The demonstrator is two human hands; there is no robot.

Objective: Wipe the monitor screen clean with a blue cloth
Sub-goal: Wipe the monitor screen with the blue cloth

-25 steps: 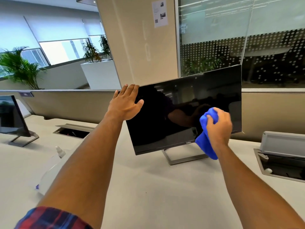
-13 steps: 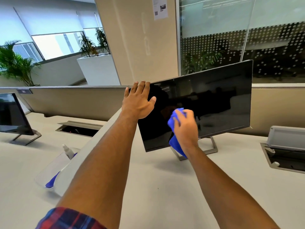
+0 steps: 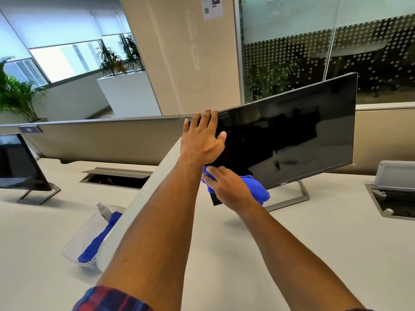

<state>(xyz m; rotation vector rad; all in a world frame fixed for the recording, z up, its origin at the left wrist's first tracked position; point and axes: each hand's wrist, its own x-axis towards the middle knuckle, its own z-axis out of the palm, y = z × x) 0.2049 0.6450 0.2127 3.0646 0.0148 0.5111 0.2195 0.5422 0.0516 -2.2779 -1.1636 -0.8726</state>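
A black monitor (image 3: 296, 140) with a dark, reflective screen stands on a metal stand on the white desk. My left hand (image 3: 202, 140) lies flat, fingers spread, against the monitor's upper left corner. My right hand (image 3: 226, 187) presses a bunched blue cloth (image 3: 256, 189) against the screen's lower left corner, just under my left hand. Part of the cloth sticks out to the right of my fingers along the bottom bezel.
A clear tray (image 3: 89, 241) at the left holds a small spray bottle (image 3: 103, 209) and another blue cloth (image 3: 98, 239). A second monitor (image 3: 18, 167) stands at far left. Open cable boxes (image 3: 114, 178) (image 3: 395, 200) sit in the desk. A partition (image 3: 101, 140) runs behind.
My right hand has carried the blue cloth leftward and down across the screen, from the right part to the lower left corner. My left hand has stayed on the upper left corner.
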